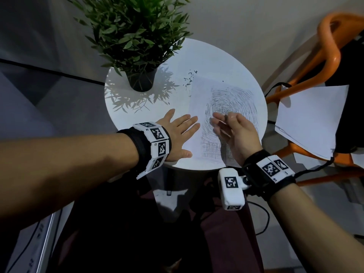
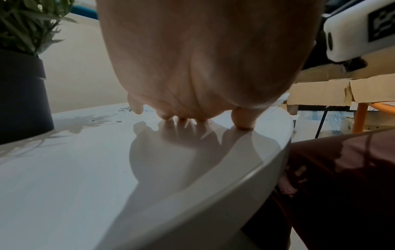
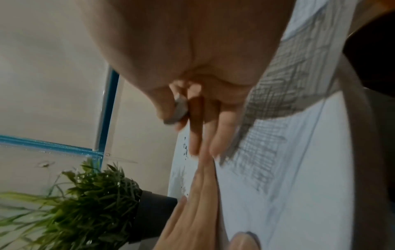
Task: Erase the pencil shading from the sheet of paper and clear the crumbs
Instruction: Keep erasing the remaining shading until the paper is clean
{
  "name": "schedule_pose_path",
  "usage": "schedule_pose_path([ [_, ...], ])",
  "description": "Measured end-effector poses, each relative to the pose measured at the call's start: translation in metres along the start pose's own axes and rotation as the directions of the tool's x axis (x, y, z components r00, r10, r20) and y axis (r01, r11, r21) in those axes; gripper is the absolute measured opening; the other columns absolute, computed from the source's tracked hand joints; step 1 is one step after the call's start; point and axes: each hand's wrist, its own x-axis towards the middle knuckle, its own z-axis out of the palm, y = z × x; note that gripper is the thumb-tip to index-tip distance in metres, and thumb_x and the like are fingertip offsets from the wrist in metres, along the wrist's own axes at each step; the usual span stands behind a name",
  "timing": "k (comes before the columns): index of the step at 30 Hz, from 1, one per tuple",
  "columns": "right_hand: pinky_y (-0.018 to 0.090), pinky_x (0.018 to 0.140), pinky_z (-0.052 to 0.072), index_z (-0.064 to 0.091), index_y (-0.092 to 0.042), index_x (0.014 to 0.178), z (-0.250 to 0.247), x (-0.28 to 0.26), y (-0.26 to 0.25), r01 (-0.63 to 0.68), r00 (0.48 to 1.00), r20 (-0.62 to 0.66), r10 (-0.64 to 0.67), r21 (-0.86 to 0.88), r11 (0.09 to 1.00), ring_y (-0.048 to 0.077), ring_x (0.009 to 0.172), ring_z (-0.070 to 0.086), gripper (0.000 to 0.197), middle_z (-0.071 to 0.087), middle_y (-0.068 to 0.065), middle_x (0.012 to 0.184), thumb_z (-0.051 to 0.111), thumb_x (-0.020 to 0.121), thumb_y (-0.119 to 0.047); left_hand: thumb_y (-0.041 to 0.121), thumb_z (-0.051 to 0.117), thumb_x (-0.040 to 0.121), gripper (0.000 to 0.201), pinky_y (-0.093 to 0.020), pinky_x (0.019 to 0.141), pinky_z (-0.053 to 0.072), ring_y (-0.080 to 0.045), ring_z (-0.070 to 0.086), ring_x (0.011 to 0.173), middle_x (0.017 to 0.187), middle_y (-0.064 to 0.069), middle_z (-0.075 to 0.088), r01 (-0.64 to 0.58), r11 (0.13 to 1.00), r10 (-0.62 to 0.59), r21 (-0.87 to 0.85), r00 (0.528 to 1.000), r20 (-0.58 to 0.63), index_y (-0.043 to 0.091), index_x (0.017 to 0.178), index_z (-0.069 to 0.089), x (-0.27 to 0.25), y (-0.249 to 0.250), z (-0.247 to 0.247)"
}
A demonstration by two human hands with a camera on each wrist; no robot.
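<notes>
Flat, left hand (image 1: 178,133) pins scribbled paper (image 1: 199,107); right hand (image 1: 234,133) pinches grey eraser (image 3: 178,110).

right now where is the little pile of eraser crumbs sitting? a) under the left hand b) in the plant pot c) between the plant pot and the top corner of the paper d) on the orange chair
c: the crumbs lie on the table between the plant pot and the far corner of the paper.
</notes>
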Motion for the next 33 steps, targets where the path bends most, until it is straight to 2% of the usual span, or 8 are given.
schedule_pose_path([
  [4,0.034,0.076,0.059,0.052,-0.005,0.088,0.004,-0.010,0.003,-0.230,0.946,0.209,0.248,-0.105,0.967,0.032,0.083,0.071,0.023,0.069,0.025,0.099,0.043,0.104,-0.019,0.066,0.016,0.099,0.084,-0.055,0.121,-0.005,-0.023,-0.016,0.153,0.163,-0.007,-0.026,0.005,1.000,-0.005,0.000,1.000,0.002,0.015,0.154,-0.022,0.000,0.000,0.000],
  [7,0.025,0.066,0.054,0.054,-0.007,0.085,0.001,0.001,0.003,0.048,0.996,0.081,-0.029,-0.235,0.971,0.027,0.085,0.066,0.021,0.070,0.015,0.095,0.047,0.103,-0.014,0.066,0.015,0.099,0.084,-0.055,0.121,-0.006,-0.023,-0.017,0.152,0.162,-0.006,-0.027,-0.001,1.000,0.001,-0.006,1.000,0.001,0.016,0.154,-0.023,0.000,-0.001,0.001],
  [9,0.026,0.062,0.050,0.056,-0.010,0.081,-0.005,0.005,-0.003,0.187,0.982,0.111,-0.151,-0.502,0.844,0.018,0.071,0.065,0.023,0.070,0.005,0.081,0.051,0.102,-0.019,0.066,0.015,0.099,0.083,-0.055,0.121,-0.006,-0.022,-0.018,0.152,0.162,-0.006,-0.028,-0.008,1.000,0.008,-0.009,1.000,0.004,0.016,0.154,-0.023,-0.001,-0.001,0.000],
  [14,0.040,0.078,0.052,0.061,-0.014,0.076,-0.013,-0.003,0.010,0.165,0.980,0.197,0.036,-0.896,0.413,0.022,0.075,0.064,0.029,0.068,0.004,0.072,0.054,0.095,-0.034,0.063,0.020,0.100,0.083,-0.056,0.121,-0.004,-0.021,-0.020,0.152,0.162,-0.004,-0.029,-0.030,0.995,0.031,-0.099,0.999,0.009,0.017,0.154,-0.023,-0.001,-0.003,0.000],
  [18,0.044,0.080,0.052,0.058,-0.018,0.075,-0.016,-0.008,0.011,0.146,0.983,0.181,0.020,-0.849,0.509,0.024,0.076,0.063,0.027,0.066,0.001,0.072,0.053,0.096,-0.035,0.045,0.031,0.104,0.072,-0.051,0.122,-0.007,-0.018,-0.019,0.152,0.165,-0.004,-0.019,0.000,0.953,-0.021,-0.304,0.998,-0.064,0.017,0.159,-0.008,-0.010,0.002,-0.005],
  [23,0.036,0.075,0.047,0.058,-0.016,0.079,-0.011,-0.014,0.017,0.194,0.979,0.198,-0.039,-0.874,0.446,0.019,0.077,0.060,0.024,0.064,0.000,0.074,0.054,0.096,-0.032,0.028,0.022,0.108,0.057,-0.047,0.123,-0.008,-0.018,-0.013,0.153,0.167,0.000,-0.009,0.160,0.754,-0.376,-0.637,0.900,-0.219,0.014,0.160,0.003,-0.023,0.041,0.010],
  [28,0.034,0.072,0.046,0.059,-0.014,0.079,-0.011,-0.015,0.017,0.221,0.974,0.217,-0.060,-0.877,0.425,0.017,0.074,0.059,0.024,0.064,0.000,0.071,0.055,0.096,-0.031,0.034,-0.002,0.100,0.065,-0.054,0.122,0.001,-0.025,0.005,0.154,0.167,-0.003,0.013,0.288,0.751,-0.506,-0.595,0.829,-0.237,0.015,0.158,0.019,-0.013,0.071,0.024],
  [33,0.034,0.071,0.045,0.062,-0.016,0.083,-0.007,-0.016,0.009,0.355,0.931,0.364,-0.026,-0.887,0.295,0.019,0.077,0.058,0.023,0.066,0.002,0.076,0.053,0.097,-0.032,0.031,-0.003,0.101,0.061,-0.056,0.121,-0.002,-0.027,-0.007,0.154,0.168,-0.003,-0.003,0.332,0.753,-0.531,-0.568,0.816,-0.227,0.017,0.160,0.002,-0.007,0.072,0.024],
])
